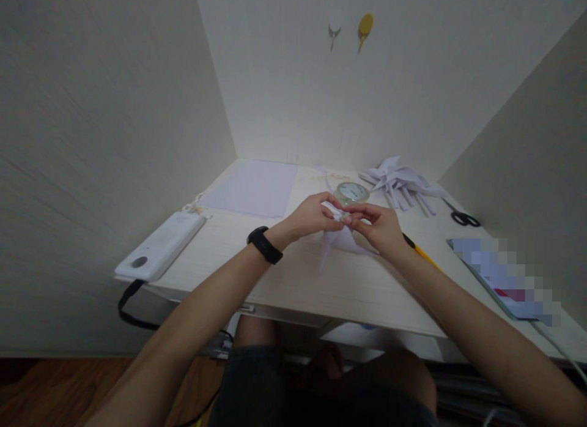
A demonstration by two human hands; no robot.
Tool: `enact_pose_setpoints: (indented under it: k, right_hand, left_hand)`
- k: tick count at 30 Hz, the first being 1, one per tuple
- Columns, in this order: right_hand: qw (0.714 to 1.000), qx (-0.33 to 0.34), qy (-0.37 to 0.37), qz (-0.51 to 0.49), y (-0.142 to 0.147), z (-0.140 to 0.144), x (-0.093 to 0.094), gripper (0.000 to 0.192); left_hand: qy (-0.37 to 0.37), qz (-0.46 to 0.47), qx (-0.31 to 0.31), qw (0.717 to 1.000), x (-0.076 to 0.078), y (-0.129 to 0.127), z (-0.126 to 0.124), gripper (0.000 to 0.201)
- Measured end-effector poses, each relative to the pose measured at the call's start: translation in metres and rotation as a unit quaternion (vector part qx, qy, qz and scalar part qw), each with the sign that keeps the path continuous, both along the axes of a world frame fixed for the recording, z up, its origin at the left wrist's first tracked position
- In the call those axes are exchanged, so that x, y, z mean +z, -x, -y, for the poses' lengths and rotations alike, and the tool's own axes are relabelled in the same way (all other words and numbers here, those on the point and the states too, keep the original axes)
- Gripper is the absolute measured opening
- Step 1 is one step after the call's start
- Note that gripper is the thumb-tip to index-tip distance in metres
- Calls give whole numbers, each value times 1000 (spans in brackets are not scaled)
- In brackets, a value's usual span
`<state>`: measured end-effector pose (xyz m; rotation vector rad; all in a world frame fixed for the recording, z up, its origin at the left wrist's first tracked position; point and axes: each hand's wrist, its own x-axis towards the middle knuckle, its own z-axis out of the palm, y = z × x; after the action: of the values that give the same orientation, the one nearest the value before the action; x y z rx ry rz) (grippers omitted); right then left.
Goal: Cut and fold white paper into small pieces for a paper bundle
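**Both hands pinch a folded white paper piece above the worktop**

The left hand (314, 218) and the right hand (378, 226) meet over the middle of the pale wooden worktop (284, 280). Between them is a small folded piece of white paper (338, 232), held just above the surface. The fingers of both hands are closed on its upper end, fingertips almost touching each other, while the lower part of the paper hangs down in a point towards the worktop. A black wristband (265, 245) sits on the left wrist.

Just behind the hands stands a round roll of clear tape (352, 193). Farther back and to the right lies a heap of folded white paper shapes (398, 181), with black-handled scissors (463, 216) beside it. A yellow pencil (420, 252) pokes out from under the right wrist. A flat sheet of pale lilac paper (253, 187) lies at the back left, and a white power strip (160, 246) rests on the left edge.
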<state>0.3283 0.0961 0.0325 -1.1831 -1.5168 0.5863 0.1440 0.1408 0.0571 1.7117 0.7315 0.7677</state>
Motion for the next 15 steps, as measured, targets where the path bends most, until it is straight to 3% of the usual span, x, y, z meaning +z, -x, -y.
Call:
enact_pose_setpoints:
  k: [3, 5, 7, 10, 12, 13, 15]
  right_hand:
    - [999, -2, 14, -33, 0, -1, 1, 34]
    - [997, -3, 29, -68, 0, -2, 1, 33]
    - [995, -15, 29, -90, 0, -3, 2, 32]
    - [995, -69, -15, -73, -2, -5, 1, 30]
    - [990, -115, -77, -28, -2, -4, 2, 26]
    - [984, -135, -115, 0, -2, -3, 2, 23]
    - [969, -156, -184, 48, -2, -1, 2, 17]
  left_hand:
    - [-5, -22, 19, 1000, 3, 0, 2, 31]
    - [-47, -40, 63, 996, 6, 0, 4, 26]
    - [-129, -32, 149, 980, 9, 0, 5, 19]
    - [-224, 27, 289, 930, 10, 2, 1, 11]
    - [-204, 49, 347, 914, 7, 2, -5, 13]
    - [-164, 52, 355, 919, 5, 2, -8, 18]
    - [-39, 58, 312, 948, 0, 0, -13, 28]
